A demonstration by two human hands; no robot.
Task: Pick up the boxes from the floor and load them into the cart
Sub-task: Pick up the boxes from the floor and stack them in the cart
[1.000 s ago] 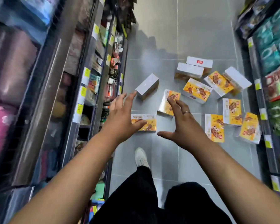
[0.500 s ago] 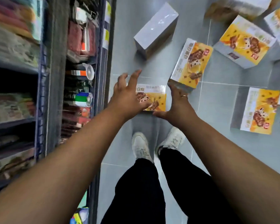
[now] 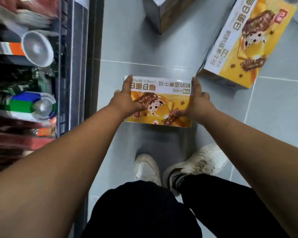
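One snack box (image 3: 162,100) in both hands, none loaded yet as far as we can see.
We've got the left hand (image 3: 126,102) on the box's left end & the right hand (image 3: 199,103) on its right end, fingers (image 3: 127,81) clamped along the short edges, thumbs over the printed top. Box is low over the grey floor tiles (image 3: 120,40), just ahead of our white shoes (image 3: 146,167); can't tell if it's lifted clear or touching. It's a flat rectangular carton w/ a yellow face, choc-bar pic, white text strip on the far edge, crisp corners, no dents seen. Left to do, we reckon: nearly all. A 2nd yellow carton (image 3: 248,43) lies askew just to the right, a grey box (image 3: 160,12) sits beyond, & the cart isn't in view. Store shelf (image 3: 79,66) runs down our left.
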